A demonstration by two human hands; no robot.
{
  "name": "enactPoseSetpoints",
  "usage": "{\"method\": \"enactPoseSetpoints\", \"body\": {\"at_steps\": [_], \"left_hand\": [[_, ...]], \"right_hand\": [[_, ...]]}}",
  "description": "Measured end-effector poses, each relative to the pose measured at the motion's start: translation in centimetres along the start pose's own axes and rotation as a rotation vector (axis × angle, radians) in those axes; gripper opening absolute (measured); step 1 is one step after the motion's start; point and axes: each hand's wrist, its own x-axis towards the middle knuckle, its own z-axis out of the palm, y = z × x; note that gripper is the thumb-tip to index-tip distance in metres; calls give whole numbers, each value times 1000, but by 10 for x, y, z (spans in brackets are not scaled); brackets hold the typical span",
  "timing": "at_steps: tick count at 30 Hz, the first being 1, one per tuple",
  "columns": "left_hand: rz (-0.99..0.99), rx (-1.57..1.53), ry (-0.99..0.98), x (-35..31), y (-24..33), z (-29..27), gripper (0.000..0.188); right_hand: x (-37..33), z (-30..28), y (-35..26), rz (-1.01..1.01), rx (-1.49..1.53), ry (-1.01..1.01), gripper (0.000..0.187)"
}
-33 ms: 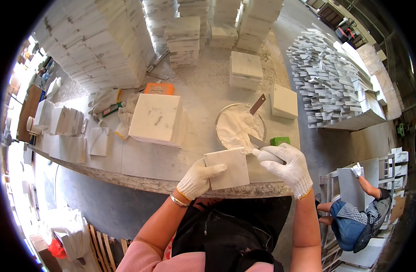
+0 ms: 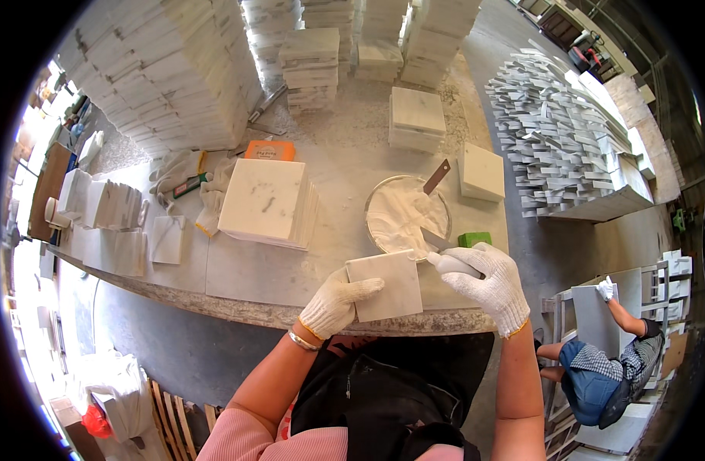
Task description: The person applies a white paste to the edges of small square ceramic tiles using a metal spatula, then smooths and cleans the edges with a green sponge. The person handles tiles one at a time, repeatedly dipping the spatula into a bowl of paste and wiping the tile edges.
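Observation:
In my gloved left hand (image 2: 335,303) is a square white marble tile (image 2: 389,286), gripped by its left edge with the thumb on its face. It is held tilted over the front edge of the table. My gloved right hand (image 2: 492,284) is closed round the pale handle of a putty knife (image 2: 454,266). The knife's blade reaches into a round tub (image 2: 369,230) of white paste (image 2: 398,211). Another flat blade with a brown end (image 2: 437,177) stands in the same paste. Right behind my right hand lies a green block (image 2: 474,239).
Left of the tub stands a stack of marble tiles (image 2: 264,196), an orange box (image 2: 270,150) behind it. Smaller tile stacks (image 2: 416,115) and tall ones (image 2: 160,77) fill the back. Loose gloves (image 2: 210,207) lie at left. At far right a co-worker (image 2: 606,376) bends over a slab.

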Motion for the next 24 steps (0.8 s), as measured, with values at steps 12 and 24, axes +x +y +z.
{"method": "enactPoseSetpoints", "body": {"at_steps": [12,24], "left_hand": [[21,22,-1,-1,1,4,58],[22,3,-6,0,0,2,56]], "right_hand": [[0,-2,-4,24,-22,-3,32],[3,-3,-6,-9,-50,-4,31]]}}
